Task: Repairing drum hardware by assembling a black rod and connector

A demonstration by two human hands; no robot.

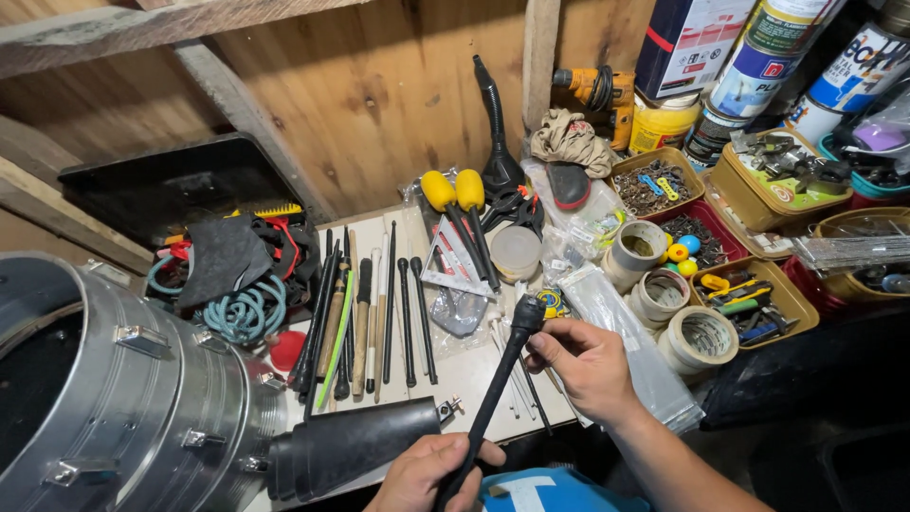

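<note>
— Hands first: what are they doing?
— Left hand (424, 471) is clenched round the lower end of a black rod (493, 398); right hand (580, 362) pinches its upper end, keeping it slanted above the worktop (464, 374).
— Why both?
— Probably to steady it. Beyond the hands, long tools (365, 318) lie in a row; tape rolls (675, 308) sit right of them.

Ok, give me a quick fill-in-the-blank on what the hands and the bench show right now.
1. Both hands, the left hand low and the right hand high, grip one long ____ rod.
2. The two screwdrivers by the wooden wall have ____ handles.
3. Right of the rod stand three rolls of ____.
4. At far left lies a ribbed ____ drum.

Missing words: black; yellow; tape; metal
</note>
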